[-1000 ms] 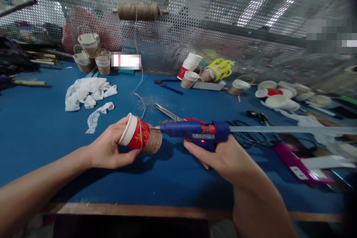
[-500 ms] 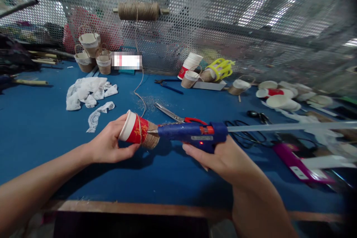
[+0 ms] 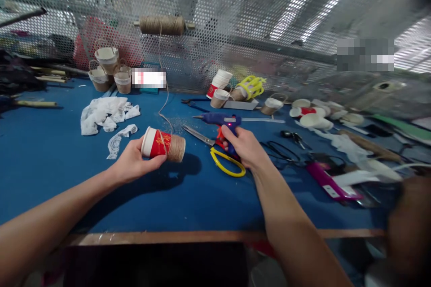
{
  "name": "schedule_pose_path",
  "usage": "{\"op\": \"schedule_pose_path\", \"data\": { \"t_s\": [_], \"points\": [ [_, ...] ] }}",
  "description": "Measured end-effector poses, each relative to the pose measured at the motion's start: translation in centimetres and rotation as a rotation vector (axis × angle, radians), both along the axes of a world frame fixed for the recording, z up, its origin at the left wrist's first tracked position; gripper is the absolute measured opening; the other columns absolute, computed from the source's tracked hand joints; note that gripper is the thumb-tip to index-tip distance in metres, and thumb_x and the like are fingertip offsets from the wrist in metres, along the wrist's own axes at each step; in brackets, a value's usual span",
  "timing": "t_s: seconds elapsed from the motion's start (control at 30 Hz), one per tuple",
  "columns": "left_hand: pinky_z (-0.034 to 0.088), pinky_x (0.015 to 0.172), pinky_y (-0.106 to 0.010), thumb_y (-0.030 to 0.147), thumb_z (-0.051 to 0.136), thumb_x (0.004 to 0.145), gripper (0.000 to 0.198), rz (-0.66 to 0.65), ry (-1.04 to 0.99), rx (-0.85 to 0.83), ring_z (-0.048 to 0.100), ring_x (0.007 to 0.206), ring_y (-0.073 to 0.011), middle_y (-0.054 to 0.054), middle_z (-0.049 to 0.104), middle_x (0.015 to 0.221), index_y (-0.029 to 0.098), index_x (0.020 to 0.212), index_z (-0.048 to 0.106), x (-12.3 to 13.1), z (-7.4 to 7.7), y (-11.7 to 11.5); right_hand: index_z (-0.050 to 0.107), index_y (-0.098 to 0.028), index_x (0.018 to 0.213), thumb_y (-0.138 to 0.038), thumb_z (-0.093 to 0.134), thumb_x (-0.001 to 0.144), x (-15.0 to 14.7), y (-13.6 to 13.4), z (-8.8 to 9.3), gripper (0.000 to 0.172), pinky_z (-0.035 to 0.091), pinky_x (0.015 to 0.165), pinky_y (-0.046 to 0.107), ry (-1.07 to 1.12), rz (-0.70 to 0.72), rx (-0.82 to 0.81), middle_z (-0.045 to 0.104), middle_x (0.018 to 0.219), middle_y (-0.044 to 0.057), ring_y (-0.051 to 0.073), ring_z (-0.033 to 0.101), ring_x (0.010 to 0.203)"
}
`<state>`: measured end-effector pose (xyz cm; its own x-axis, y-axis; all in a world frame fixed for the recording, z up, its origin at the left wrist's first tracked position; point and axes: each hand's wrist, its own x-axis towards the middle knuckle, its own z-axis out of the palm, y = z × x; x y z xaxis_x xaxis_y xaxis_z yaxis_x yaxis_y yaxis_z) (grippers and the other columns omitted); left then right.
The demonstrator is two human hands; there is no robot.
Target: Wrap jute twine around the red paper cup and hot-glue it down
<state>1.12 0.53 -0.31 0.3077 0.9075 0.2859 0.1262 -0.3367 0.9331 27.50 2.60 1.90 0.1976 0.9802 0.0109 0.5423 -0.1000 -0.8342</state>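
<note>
While left fingers (image 3: 155, 163) hold the cup (image 3: 157, 144), twine (image 3: 167, 93) trails.

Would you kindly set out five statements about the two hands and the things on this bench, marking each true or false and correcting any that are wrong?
1. The left hand holds a red-and-white paper cup partly wrapped in twine. True.
2. The right hand grips a blue hot-glue gun with its red light lit. True.
3. The hot-glue gun is pressed against the paper cup. False: there is a clear gap between them.
4. Scissors with a yellow handle loop lie on the blue tabletop. True.
5. The pile of white lace lies to the right of the hot-glue gun. False: it lies to the left.
</note>
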Motion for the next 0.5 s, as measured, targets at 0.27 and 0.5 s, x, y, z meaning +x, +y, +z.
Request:
{"op": "schedule_pose_path", "data": {
  "t_s": [0.27,0.5],
  "points": [
    [0.046,0.048,-0.022,0.024,0.06,0.066,0.016,-0.026,0.048,0.11,0.052,0.049,-0.0097,-0.001,0.058,0.06,0.012,0.074,0.054,0.0,-0.5,0.1,0.057,-0.014,0.06,-0.043,0.052,0.077,1.9,5.5,-1.5,0.034,0.041,0.058,0.029,-0.405,-0.137,-0.131,0.06,0.058,0.01,0.022,0.061,0.062],
    [0.049,0.073,-0.033,0.014,0.056,0.07,0.005,-0.115,0.208,0.574,0.056,0.069,-0.0154,-0.002,0.061,0.066,0.015,0.065,0.054,0.2,-0.2,-0.2,0.063,-0.005,0.09,-0.033,0.052,0.081,-0.9,5.0,-0.4,0.031,0.036,0.083,0.038,-0.54,-0.134,-0.09,0.056,0.109,0.026,0.035,0.046,0.111]
  ]
}}
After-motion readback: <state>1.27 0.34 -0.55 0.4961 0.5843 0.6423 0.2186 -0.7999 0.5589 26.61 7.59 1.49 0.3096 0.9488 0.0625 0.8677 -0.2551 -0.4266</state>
